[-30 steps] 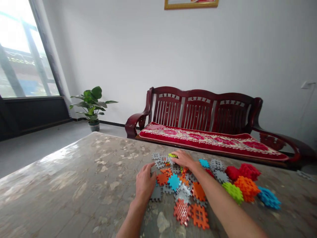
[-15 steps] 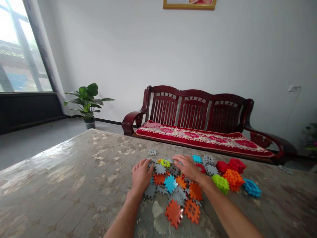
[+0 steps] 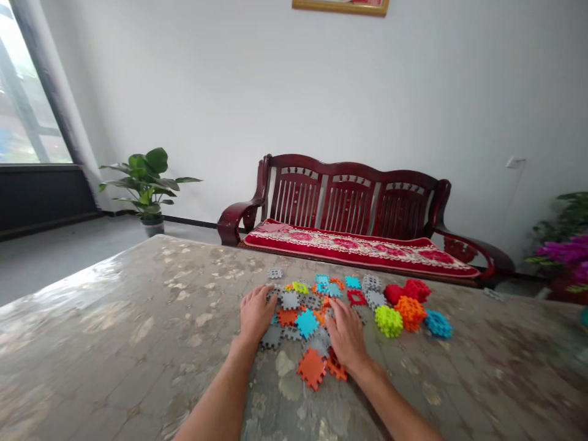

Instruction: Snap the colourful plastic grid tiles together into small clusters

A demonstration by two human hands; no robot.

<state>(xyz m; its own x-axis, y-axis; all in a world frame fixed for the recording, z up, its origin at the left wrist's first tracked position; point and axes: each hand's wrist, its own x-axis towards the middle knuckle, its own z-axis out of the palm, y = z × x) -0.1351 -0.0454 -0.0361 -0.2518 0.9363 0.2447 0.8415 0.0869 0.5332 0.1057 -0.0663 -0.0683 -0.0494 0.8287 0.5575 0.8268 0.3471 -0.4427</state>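
Plainly, in the head view, both bare hands lie over the patterned table (image 3: 151, 349), one on either side of a loose pile of flat toothed pieces (image 3: 304, 320). The left hand (image 3: 256, 313) rests along the pile's left edge, back upward, fingers slightly bent and thumb standing off from them; no piece shows pinched in it, though what lies under the palm is hidden. A dark grey piece (image 3: 272, 335) sits just beside it on the near right. The right hand (image 3: 346, 332) is on the pile's right side, fingers loosely spread and pointing to the far side; whether its fingertips press on a piece I cannot tell. Between the hands lie a light blue piece (image 3: 307, 324), an orange piece (image 3: 288, 316) to its left and a pale grey piece (image 3: 290, 301) farther off, with a lime piece (image 3: 300, 287) beyond that. A larger orange piece (image 3: 312, 369) lies at the near end, left of the right hand, which partly hides another orange one. A small grey lattice piece (image 3: 275, 273) lies apart, beyond the left hand. Far of the right hand is a red frame piece (image 3: 357, 298); to its right, well clear of the fingers, stand a lime block (image 3: 388, 321), an orange block (image 3: 410, 312) and a blue block (image 3: 438, 323), with red blocks (image 3: 416, 290) just beyond.
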